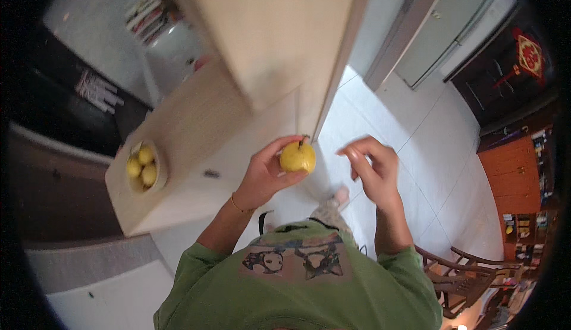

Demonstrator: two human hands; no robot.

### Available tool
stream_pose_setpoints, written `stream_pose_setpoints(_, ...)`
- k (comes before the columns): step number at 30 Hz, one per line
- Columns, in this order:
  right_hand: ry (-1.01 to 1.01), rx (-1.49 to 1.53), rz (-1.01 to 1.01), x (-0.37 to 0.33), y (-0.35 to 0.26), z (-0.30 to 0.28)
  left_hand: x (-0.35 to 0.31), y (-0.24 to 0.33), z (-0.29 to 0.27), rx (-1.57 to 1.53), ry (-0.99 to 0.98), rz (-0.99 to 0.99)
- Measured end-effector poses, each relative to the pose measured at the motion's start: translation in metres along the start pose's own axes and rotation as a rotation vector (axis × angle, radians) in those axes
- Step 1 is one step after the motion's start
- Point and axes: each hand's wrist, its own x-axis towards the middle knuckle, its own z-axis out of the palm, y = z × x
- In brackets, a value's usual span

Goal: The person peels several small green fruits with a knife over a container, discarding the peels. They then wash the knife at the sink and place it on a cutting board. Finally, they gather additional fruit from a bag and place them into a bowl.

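My left hand (262, 172) is wrapped round a yellow pear (297, 157) in front of my body. The pear's dark stem points up and away from me, and my thumb lies along its near side. My right hand (373, 166) hovers to the right of the pear, apart from it. Its fingers are curled in, with thumb and forefinger close together; whether something small sits between them cannot be made out. To the left, a pale bowl (161, 175) holding several yellow pears (146, 154) stands on a light wooden counter (190, 128).
On the counter lies a small dark object (211, 173). A light wooden panel (273, 27) rises ahead of me. Pale floor tiles (410, 169) stretch to the right, towards a dark door (499, 80) with a red hanging ornament. A brown wooden chair (464, 282) stands at lower right.
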Motion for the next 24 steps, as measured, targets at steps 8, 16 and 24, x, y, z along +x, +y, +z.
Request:
stream_pose_setpoints(8,0.495,-0.655,-0.940,0.127,-0.067,-0.331,0.368,-0.011,0.179,-0.003,-0.128,-0.240)
stream_pose_setpoints(16,0.166,-0.739,-0.557,0.342,0.006,-0.728,0.779,-0.125,0.407,0.023,-0.253,-0.346)
stream_pose_setpoints(24,0.199,-0.964,-0.572,0.566,0.221,-1.035,1.162,-0.269,0.537,-0.114,-0.060,-0.359)
